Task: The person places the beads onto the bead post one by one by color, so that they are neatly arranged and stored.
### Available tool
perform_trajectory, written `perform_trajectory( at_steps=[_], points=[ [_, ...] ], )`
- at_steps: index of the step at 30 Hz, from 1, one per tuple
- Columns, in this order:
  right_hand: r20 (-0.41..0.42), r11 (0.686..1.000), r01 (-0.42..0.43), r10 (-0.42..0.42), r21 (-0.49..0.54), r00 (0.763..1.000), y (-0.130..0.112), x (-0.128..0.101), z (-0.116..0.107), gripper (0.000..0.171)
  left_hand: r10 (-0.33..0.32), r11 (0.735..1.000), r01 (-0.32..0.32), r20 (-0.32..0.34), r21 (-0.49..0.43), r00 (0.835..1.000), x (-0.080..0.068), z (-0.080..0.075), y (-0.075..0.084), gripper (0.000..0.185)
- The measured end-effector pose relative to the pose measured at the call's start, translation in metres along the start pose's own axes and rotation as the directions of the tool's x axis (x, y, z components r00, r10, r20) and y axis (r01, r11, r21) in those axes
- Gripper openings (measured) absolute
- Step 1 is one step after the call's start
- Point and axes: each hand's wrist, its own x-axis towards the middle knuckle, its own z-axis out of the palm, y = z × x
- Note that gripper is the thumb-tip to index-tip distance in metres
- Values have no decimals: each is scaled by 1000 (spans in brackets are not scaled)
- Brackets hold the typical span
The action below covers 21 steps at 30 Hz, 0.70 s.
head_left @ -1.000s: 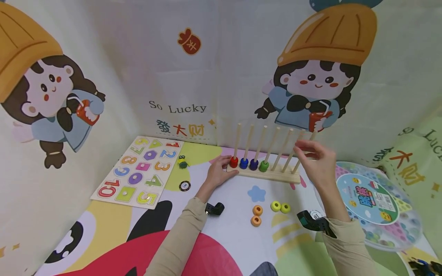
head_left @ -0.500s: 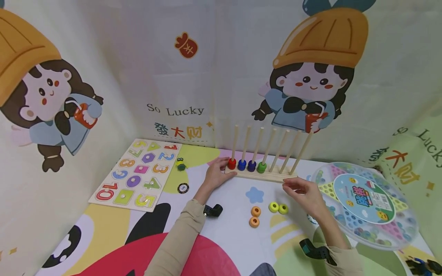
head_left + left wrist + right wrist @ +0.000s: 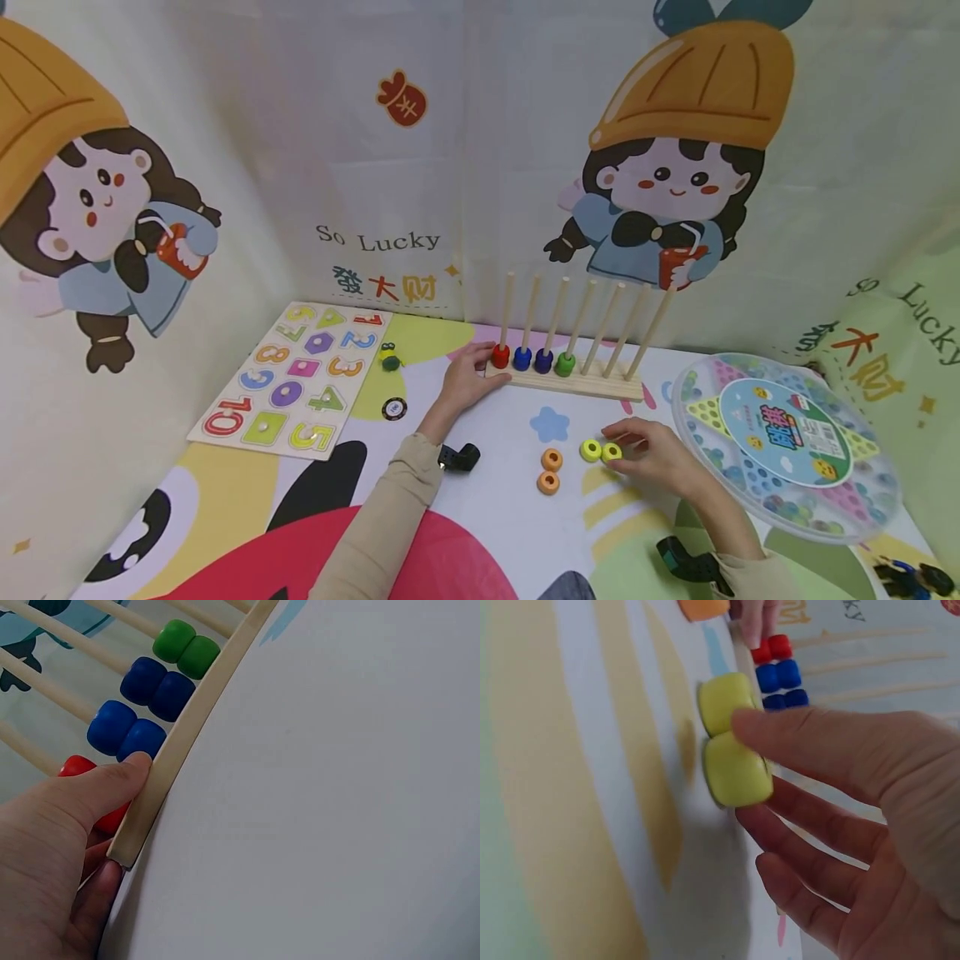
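A wooden peg stand [image 3: 600, 386] has a row of upright pegs; red [image 3: 500, 357], blue [image 3: 522, 359], dark blue [image 3: 543, 361] and green beads [image 3: 565, 364] sit low on its left pegs, in pairs in the left wrist view. My left hand [image 3: 467, 382] grips the stand's left end, thumb [image 3: 124, 780] on top near the blue beads and fingers against the end. My right hand [image 3: 654, 454] is at two yellow-green beads [image 3: 739, 769] on the table, thumb and fingers spread around the right one; firm contact is unclear. Two orange beads [image 3: 550, 471] lie to their left.
A number puzzle board [image 3: 288, 383] lies at the left, with a small green-and-yellow figure [image 3: 389, 358] and a black-and-white chip [image 3: 393, 408] beside it. A round clear game box [image 3: 787, 450] lies at the right. Printed cloth [image 3: 480, 167] hangs behind the table.
My right hand has come down from the rightmost peg to the yellow-green beads, moving toward me and slightly left. The left hand stays on the stand's end.
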Motion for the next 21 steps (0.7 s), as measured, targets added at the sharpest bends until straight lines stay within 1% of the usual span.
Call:
perform_trajectory(
  at_steps=[4, 7, 9, 14, 18, 21],
  points=[
    [6, 999, 12, -12, -45, 1000, 0, -1, 5, 33, -2, 1000, 2, 1, 1, 1000, 0, 0, -1, 58],
    [-9, 997, -9, 8, -78, 1000, 1, -1, 6, 31, -1, 1000, 1, 6, 7, 1000, 0, 1, -1, 59],
    [-25, 997, -16, 14, -81, 1000, 2, -1, 6, 30, 4, 1000, -4, 5, 7, 1000, 0, 1, -1, 58],
    [-125, 998, 2, -9, -61, 992, 0, 1, 2, 29, 2, 1000, -2, 5, 6, 1000, 2, 2, -2, 58],
    [-213, 999, 19, -26, -35, 977, -4, 4, -3, 29, -8, 1000, 8, 12, 6, 1000, 2, 2, -2, 58],
    [-252, 999, 36, -38, -13, 967, -7, 8, -5, 29, -6, 1000, 6, 9, 9, 1000, 1, 1, -3, 58]
  ],
)
